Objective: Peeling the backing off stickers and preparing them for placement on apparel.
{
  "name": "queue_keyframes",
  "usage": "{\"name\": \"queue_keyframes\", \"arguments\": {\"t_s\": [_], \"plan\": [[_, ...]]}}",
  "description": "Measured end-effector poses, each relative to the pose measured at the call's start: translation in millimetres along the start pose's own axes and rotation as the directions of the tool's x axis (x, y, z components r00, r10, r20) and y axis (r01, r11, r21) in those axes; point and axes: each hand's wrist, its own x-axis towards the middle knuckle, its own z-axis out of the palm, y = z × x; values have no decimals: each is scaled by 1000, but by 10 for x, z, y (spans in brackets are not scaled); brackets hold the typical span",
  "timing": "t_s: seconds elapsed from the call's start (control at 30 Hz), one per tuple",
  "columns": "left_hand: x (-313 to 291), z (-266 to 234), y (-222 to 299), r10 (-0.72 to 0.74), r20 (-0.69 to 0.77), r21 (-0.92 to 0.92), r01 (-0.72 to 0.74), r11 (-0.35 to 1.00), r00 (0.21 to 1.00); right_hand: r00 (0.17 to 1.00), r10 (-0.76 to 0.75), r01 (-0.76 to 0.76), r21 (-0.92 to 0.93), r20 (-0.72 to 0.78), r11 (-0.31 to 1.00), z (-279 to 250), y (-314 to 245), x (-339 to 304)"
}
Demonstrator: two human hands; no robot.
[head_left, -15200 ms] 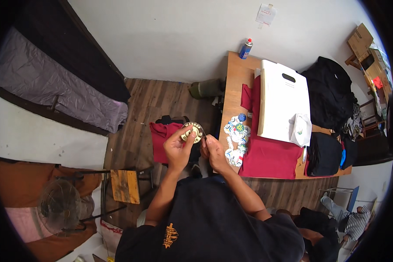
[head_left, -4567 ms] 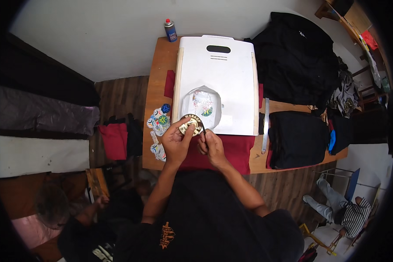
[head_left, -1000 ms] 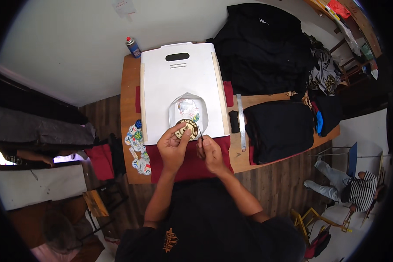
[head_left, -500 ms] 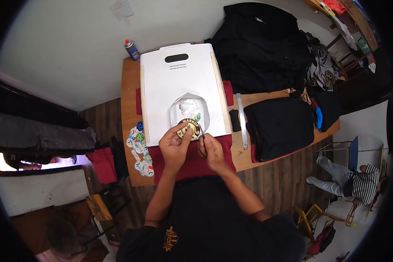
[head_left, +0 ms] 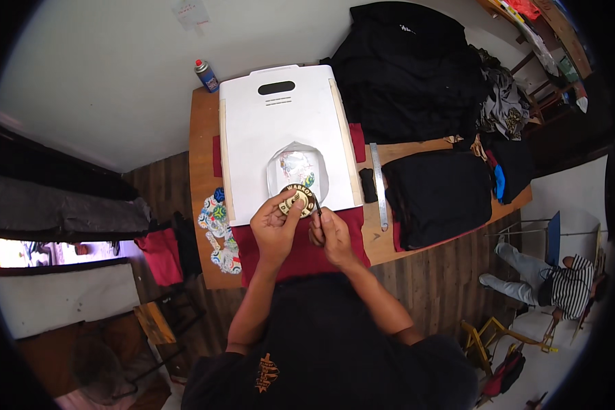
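Observation:
A round brown-and-cream patch (head_left: 296, 199) is pinched between the thumb and fingers of my left hand (head_left: 275, 225), its printed face up. At its right edge, my right hand (head_left: 332, 236) grips a thin dark pointed tool (head_left: 318, 206). The tool's handle is hidden in my fingers, so I cannot tell its kind. Just beyond the patch, a clear plastic bag (head_left: 316, 162) with colourful prints rests on a white flat panel (head_left: 253, 130) with a slot handle. Under the panel lies dark red cloth (head_left: 280, 256).
On the wooden table (head_left: 215, 277) are patterned cutouts (head_left: 215, 222) at left, a spray can (head_left: 206, 75) behind, and a metal ruler (head_left: 378, 188) beside folded black garments (head_left: 441, 198). More black cloth (head_left: 406, 75) is heaped at the back. A person in a striped top (head_left: 570, 290) is at far right.
Both hands keep nearly the same place and grip. The dark tool stays against the patch's right edge, with only a slight shift of the patch.

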Motion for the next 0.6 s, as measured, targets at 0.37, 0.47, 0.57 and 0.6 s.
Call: {"name": "queue_keyframes", "arguments": {"t_s": [0.37,0.47,0.57,0.6], "plan": [[9,8,19,-5,-17,4,5,1000,1000,1000,0,0,-1,-9,1000,13,-9,-2],[6,10,26,-3,-8,13,3,1000,1000,1000,1,-1,1,-6,1000,13,-13,-9],[-1,19,29,-25,-14,10,26,1000,1000,1000,8,-8,12,-7,1000,20,-15,-16],[-3,17,25,-21,-11,14,22,1000,1000,1000,8,-8,12,-8,1000,16,-12,-13]]}}
